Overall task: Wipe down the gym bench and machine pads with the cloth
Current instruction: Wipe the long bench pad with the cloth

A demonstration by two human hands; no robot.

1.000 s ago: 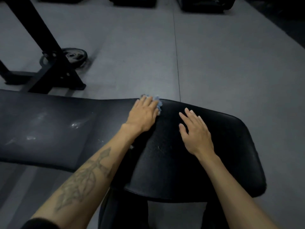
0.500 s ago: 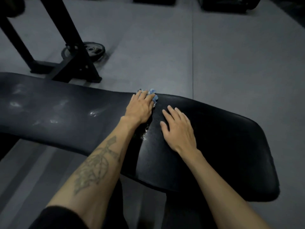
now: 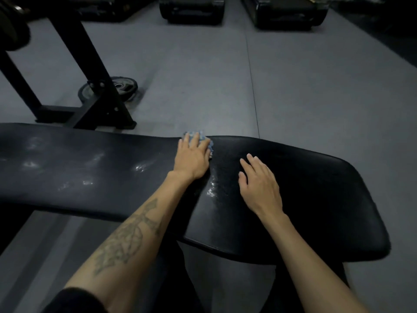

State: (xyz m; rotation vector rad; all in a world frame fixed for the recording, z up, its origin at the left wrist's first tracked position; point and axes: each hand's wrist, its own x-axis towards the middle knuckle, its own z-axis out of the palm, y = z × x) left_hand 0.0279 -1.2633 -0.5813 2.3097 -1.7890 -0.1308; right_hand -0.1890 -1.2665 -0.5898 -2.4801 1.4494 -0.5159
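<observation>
A black padded gym bench (image 3: 316, 199) runs across the view, a long back pad on the left and a wider seat pad on the right. My left hand (image 3: 193, 158) presses a small blue cloth (image 3: 208, 141) onto the far edge, at the seam between the two pads; only the cloth's edges show past my fingers. My right hand (image 3: 259, 186) lies flat on the seat pad, fingers apart, holding nothing. Wet streaks glint on the back pad (image 3: 85, 177) and near the seam.
A black steel rack frame (image 3: 90, 86) stands on the grey floor behind the bench at left, with a weight plate (image 3: 121, 86) lying beside it. Dark machine bases (image 3: 191, 10) line the far end of the room. My legs are under the bench's near edge.
My left hand with the cloth stays near the seam at the far edge. My right hand has slid a little to the right on the seat pad. The view has tilted up.
</observation>
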